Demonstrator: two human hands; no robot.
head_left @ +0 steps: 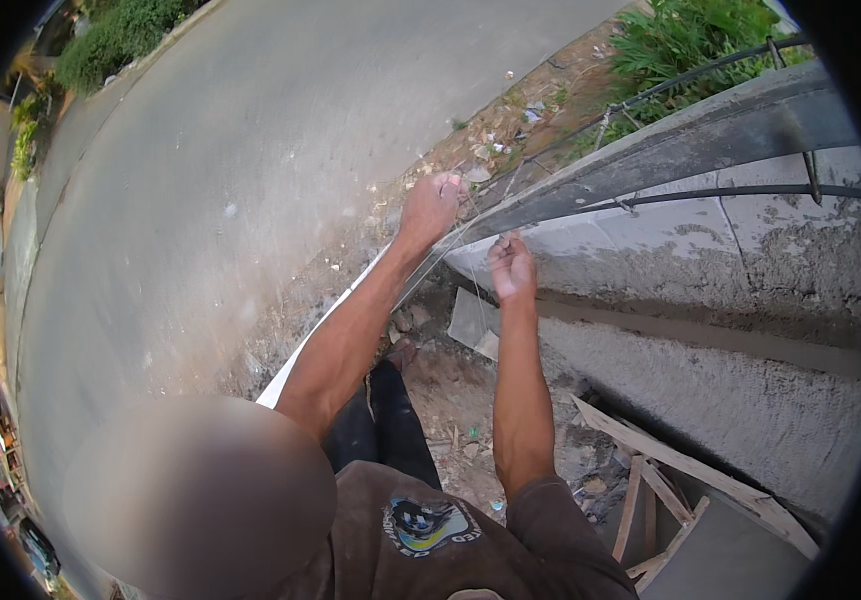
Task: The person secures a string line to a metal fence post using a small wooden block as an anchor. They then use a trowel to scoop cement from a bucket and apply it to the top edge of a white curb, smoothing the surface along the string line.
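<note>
My left hand (431, 207) is closed beside the near end of a long grey board (641, 155), with a thin pale string (474, 262) running from its fingers. On the other side of the board end, my right hand (513, 266) is turned palm up, its fingers curled and pinched at the same string. Strands of string cross between the two hands, around the board's end, and hang below it. The board lies along the top of a rough cement wall (691, 235). Fine details at the fingertips are too small to make out.
Dark bent metal rods (816, 178) grip the board farther along. A lower cement ledge (731, 390) runs at right, near wooden planks (696, 475). A flat slab piece (473, 322) stands by the wall end. Rubble lies underfoot; a paved road (221, 170) is at left, plants (691, 45) behind.
</note>
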